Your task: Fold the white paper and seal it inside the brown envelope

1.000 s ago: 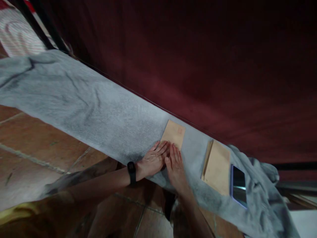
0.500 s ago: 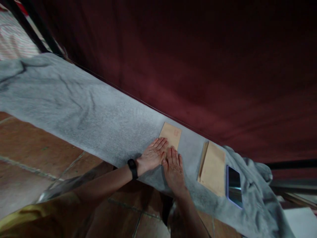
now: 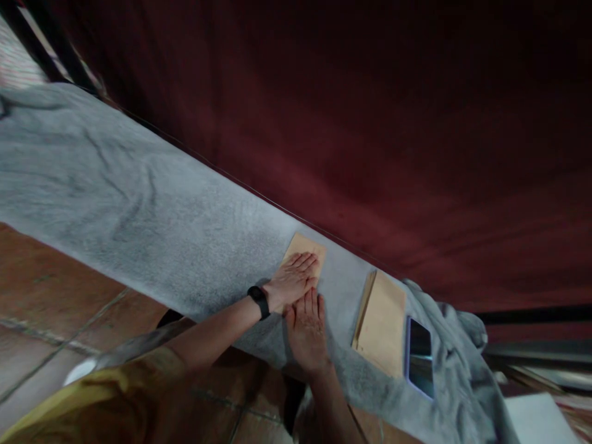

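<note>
Pressing envelope (image 3: 306, 250), envelope stack (image 3: 381, 323) near, phone (image 3: 420, 357) beside

Head camera, tilted, looking down, close

— Long ledge, draped end to end in a grey fleece blanket (image 3: 152, 209), running on a slant below a dark red curtain (image 3: 393, 123).

— Lying on the blanket: a tan envelope (image 3: 306, 250) under both flat palms, left hand (image 3: 292, 279) and right hand (image 3: 306, 327).

— Just to the right, apart from it, a stack of tan envelopes (image 3: 382, 324), then a phone (image 3: 420, 357) beside the stack, screen up.

— Blanket bunched at the right end.
</note>
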The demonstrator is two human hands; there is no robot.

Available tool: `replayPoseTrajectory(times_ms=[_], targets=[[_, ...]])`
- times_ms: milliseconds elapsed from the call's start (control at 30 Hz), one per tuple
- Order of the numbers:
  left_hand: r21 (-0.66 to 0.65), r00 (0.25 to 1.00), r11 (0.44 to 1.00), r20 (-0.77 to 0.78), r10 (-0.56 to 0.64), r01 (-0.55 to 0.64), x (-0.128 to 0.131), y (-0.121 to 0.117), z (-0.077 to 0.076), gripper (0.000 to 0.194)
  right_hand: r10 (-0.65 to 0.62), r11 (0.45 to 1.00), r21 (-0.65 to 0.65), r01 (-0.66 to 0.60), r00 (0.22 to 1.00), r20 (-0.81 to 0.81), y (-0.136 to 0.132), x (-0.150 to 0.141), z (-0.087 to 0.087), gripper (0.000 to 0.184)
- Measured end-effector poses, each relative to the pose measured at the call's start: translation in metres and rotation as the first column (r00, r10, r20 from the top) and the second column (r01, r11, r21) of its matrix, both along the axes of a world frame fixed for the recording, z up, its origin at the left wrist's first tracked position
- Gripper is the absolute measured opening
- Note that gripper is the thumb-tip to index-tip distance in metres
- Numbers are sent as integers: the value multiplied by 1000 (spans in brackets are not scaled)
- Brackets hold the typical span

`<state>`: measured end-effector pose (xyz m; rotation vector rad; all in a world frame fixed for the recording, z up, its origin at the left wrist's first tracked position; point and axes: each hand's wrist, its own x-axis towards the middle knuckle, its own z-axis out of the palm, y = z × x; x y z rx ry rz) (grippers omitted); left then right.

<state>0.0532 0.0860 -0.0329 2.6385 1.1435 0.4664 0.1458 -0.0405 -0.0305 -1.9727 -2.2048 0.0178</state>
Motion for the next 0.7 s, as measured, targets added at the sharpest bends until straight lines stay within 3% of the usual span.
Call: replayPoseTrajectory(times_ms=[333, 533, 700], targets=[[-4, 1000, 1000, 14, 22, -22, 3, 3, 0, 66, -3, 1000, 6, 3, 999, -43, 2, 0, 1, 50], [11, 997, 997, 9, 80, -80, -8, -5, 0, 68, -6, 1000, -30, 5, 999, -35, 1, 0, 7, 55], [52, 988, 986, 9, 155, -156, -24, -12, -2, 66, -10, 1000, 14, 11, 999, -45, 0, 1, 8, 56]])
